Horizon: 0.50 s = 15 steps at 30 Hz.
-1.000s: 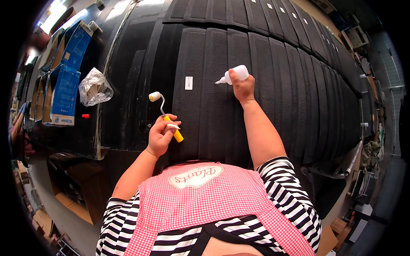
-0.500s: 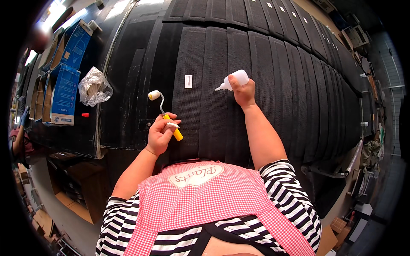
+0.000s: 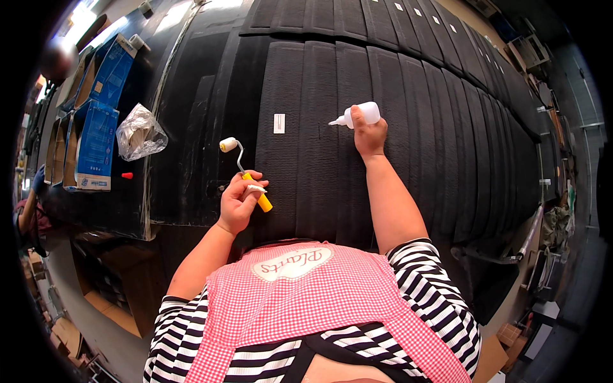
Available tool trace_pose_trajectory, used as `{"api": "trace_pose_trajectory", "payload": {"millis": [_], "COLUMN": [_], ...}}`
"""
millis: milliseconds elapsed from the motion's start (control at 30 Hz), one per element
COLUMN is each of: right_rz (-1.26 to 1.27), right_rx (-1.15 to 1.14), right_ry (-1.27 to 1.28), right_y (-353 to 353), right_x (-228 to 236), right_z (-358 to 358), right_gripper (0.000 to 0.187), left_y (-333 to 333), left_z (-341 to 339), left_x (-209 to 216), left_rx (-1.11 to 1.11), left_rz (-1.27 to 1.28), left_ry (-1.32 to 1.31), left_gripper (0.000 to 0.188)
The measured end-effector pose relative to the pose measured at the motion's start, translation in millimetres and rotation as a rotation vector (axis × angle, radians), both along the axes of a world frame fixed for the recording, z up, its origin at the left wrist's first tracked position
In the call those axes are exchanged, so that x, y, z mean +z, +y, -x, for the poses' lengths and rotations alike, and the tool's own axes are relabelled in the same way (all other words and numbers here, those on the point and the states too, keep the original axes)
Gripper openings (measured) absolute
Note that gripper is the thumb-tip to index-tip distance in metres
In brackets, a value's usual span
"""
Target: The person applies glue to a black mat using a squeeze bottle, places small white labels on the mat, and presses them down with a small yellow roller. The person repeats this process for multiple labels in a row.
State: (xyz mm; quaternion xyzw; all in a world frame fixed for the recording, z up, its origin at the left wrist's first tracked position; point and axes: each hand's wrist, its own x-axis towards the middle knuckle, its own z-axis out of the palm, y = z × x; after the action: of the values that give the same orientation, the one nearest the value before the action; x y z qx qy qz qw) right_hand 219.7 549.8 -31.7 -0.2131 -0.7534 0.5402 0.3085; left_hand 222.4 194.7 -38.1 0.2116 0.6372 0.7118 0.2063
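Observation:
My left hand (image 3: 236,205) is closed around the yellow handle of a small paint roller (image 3: 264,203), whose white roller head points away from me. A small white piece (image 3: 257,189), too small to name, is also caught between those fingers. In my right hand (image 3: 371,139) is a white squeeze bottle (image 3: 364,114), tilted nearly level with its nozzle toward the left. The nozzle hovers over a black textured panel (image 3: 313,166); whether it touches is hard to tell. On the panel's left strip sits a small white label (image 3: 279,124).
More black panels (image 3: 460,147) lie overlapped to the right and far side. Left on the dark table are blue cardboard boxes (image 3: 96,140), a clear plastic bag (image 3: 140,133) and a red cap (image 3: 127,175). Another person's gloved hand (image 3: 39,180) shows at the far left edge.
My right hand has shifted slightly right, and the bottle's nozzle has moved right and away from me, with the bottle now more level. My left hand and the roller have barely moved.

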Motion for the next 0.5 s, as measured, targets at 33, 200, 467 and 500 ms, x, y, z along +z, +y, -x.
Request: {"api": "trace_pose_trajectory", "payload": {"millis": [33,200,467,500], "right_rz": [-0.023,-0.034,-0.075,-0.048], "right_rx": [-0.016,-0.037,-0.043,-0.034], "right_ry": [-0.019,0.014,-0.037,-0.023], "right_y": [0.9,2.9,3.1,3.6], "right_x": [-1.3,-9.0,-8.6,-8.8], "right_z": [0.6,3.7,2.7,1.9], "right_gripper": [0.034,0.037,0.037,0.037], "left_y": [0.3,-0.4,0.0,-0.1], "left_z": [0.1,1.4,1.1,1.1], "left_x": [0.3,0.0,-0.1,0.3], "left_rx": [-0.001,-0.006,-0.004,-0.005], "left_rz": [0.002,0.019,-0.002,0.001], "left_ry": [0.005,0.003,-0.015,-0.014], "left_gripper": [0.014,0.014,0.014,0.014]}}
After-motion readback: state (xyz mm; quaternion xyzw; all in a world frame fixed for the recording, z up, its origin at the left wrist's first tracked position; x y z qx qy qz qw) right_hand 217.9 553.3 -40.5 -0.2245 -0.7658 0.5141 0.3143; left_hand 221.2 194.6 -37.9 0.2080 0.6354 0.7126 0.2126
